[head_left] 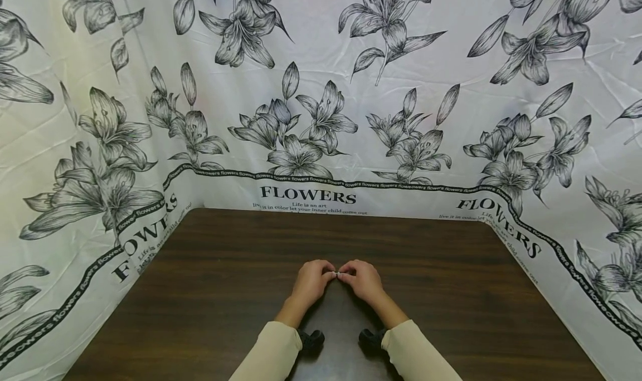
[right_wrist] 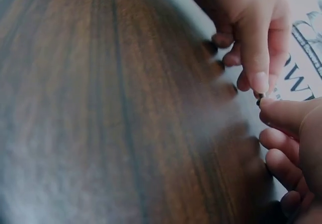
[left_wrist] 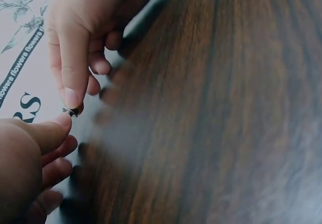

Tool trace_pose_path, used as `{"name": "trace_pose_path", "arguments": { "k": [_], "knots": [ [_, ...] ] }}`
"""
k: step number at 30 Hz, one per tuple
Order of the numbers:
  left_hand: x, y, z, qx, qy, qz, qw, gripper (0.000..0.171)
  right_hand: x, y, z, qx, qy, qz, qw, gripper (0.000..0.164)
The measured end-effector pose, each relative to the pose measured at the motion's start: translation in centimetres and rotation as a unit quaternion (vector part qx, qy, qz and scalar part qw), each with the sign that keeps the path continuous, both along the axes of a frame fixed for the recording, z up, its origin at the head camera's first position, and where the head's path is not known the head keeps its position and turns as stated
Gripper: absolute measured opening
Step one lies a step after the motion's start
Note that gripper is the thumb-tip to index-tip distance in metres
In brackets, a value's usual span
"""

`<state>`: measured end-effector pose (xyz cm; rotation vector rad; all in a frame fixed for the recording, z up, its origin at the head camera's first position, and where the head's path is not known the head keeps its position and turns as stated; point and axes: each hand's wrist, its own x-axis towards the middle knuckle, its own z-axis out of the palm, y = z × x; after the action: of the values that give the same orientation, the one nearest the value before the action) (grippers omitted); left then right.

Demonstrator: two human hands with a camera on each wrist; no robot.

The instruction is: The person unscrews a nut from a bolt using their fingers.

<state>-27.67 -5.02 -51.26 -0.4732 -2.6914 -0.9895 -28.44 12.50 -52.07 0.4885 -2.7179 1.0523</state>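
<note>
Sleeves (head_left: 272, 350), head cam only, pinched tiny pc (left_wrist: 71, 112)

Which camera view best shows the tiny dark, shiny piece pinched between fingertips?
The left wrist view: the tiny dark, shiny piece appears largest there, least covered. The right wrist view shows a sliver of it; the head view, a speck.

The object (left_wrist: 70, 112) pinched between left hand (head_left: 312, 283) and right hand (head_left: 362, 282), short of the far edge of the table (head_left: 210, 292), is too small to identify. That edge hides some print on the cloth (head_left: 321, 52); the near edge and both sleeves (head_left: 268, 353) are cut off below.
</note>
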Motion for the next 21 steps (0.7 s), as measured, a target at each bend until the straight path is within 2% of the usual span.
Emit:
{"name": "trace_pose_path", "arguments": {
  "k": [3, 7, 14, 21],
  "knots": [
    [0.05, -0.09, -0.38, 0.063, 0.021, -0.017, 0.9976, 0.006, 0.02, 0.18, 0.04, -0.023, -0.01, 0.011, 1.0, 0.006],
    [-0.01, -0.4, -0.76, 0.117, 0.035, -0.032, 0.992, 0.005, -0.02, 0.43, 0.24, -0.059, -0.027, 0.031, 0.997, 0.008],
    [-0.15, -0.91, -0.72, 0.188, -0.012, -0.042, 0.9811, 0.008, 0.03, 0.35, 0.34, -0.105, -0.052, 0.036, 0.992, 0.011],
    [0.11, -0.82, -0.68, 0.225, -0.064, -0.025, 0.9719, 0.007, 0.04, 0.28, 0.47, -0.126, -0.082, 0.048, 0.987, 0.037]
  ]
}}
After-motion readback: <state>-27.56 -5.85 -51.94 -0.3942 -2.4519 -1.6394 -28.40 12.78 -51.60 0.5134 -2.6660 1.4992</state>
